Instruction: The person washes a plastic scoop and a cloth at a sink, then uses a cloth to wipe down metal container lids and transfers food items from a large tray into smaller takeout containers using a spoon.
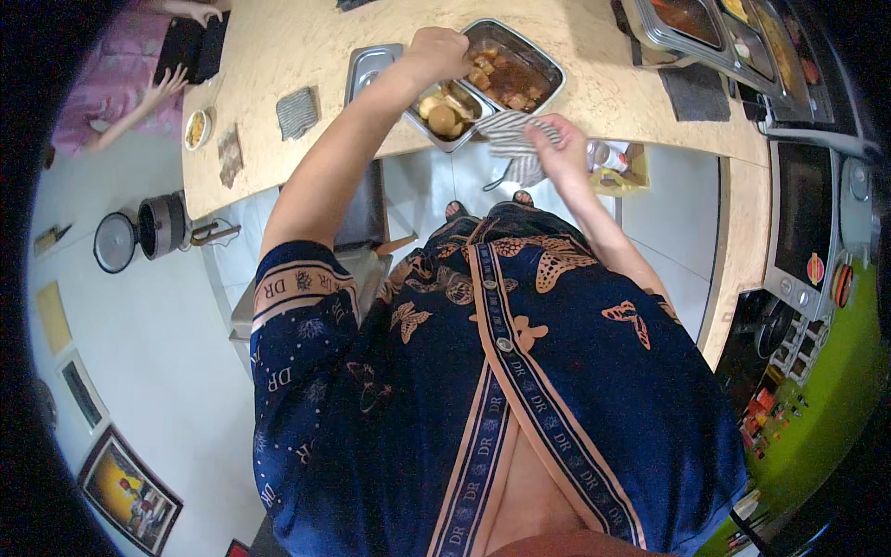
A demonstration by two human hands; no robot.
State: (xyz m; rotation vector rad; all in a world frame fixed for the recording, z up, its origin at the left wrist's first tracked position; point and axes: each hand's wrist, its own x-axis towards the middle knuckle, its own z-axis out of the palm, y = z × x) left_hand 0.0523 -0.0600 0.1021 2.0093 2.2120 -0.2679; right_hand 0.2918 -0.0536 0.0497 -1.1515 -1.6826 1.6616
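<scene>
My right hand [561, 147] grips a grey-and-white striped cloth [516, 143], which hangs past the table edge beside a smaller metal food pan. Eggs and pieces of food in broth fill this smaller pan [452, 143]. My left hand [440, 54] is at the upper left corner of a larger metal pan [553, 73] with chunks in brown sauce; its fingers are curled and partly hidden, so whether it holds the rim or something else is unclear. Behind my left forearm lies a metal lid or shallow pan [376, 61], partly covered.
A folded striped cloth [297, 113], a brown patterned cloth [230, 154] and a bowl of food [198, 130] rest leftward on the table. Another person's hand [167, 87] shows at upper left. Metal food trays [686, 31] stand at upper right, above a microwave oven [800, 216]. A dark chair [362, 209] is below.
</scene>
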